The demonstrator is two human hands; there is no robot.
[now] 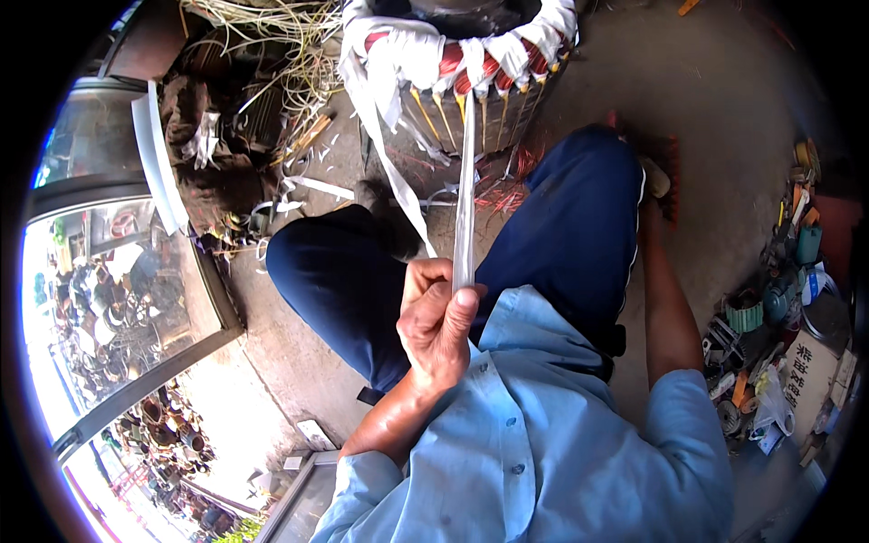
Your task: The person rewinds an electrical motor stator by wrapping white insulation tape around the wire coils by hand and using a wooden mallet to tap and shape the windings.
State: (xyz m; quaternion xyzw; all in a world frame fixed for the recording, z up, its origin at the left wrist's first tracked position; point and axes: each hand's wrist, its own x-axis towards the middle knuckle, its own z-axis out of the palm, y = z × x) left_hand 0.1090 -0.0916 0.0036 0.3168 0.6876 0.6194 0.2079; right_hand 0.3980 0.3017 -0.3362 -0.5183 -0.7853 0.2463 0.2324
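In front of my knees stands a motor stator (480, 122), a ribbed ring with red wire coils and yellow slot strips along its top. White cloth tape (463, 208) is wrapped round the coils. One length of it runs taut from the coil edge down to my left hand (436, 321), which is closed on it in front of my shirt. A looser stretch hangs from the stator's left side and also reaches that hand. My right arm extends forward past my right knee; my right hand (654, 185) is dim and partly hidden there, its fingers not readable.
Pale cords (272, 41) lie tangled at the back left, beside dark cloths (217, 185). Red wire scraps (498, 195) litter the floor under the stator. A glass door (118, 299) stands at left. Tools and parts, with a cardboard box (815, 380), crowd the right.
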